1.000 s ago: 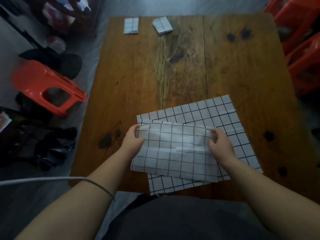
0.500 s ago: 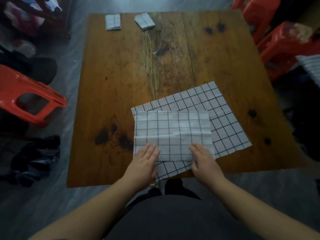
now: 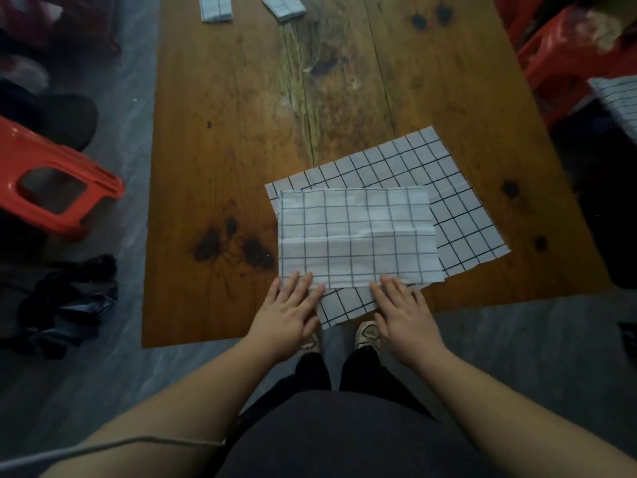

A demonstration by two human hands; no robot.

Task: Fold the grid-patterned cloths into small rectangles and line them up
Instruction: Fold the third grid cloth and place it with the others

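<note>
Left hand and right hand both lie flat, fingers straight, fingertips pressing the near edge of the folded cloth, gripping nothing. That cloth sits on top of an unfolded grid cloth near the front of the wooden table. Two small folded rectangles lie side by side at the far edge; a red stool stands left of the table.

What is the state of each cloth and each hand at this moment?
Top cloth: partly folded, lying on the lower cloth.
Lower cloth: unfolded, spread flat on the table.
Far left cloth: folded small, at the far edge.
Far right cloth: folded small, slightly turned.
Left hand: open, fingertips on the top cloth.
Right hand: open, fingertips on the top cloth.
</note>
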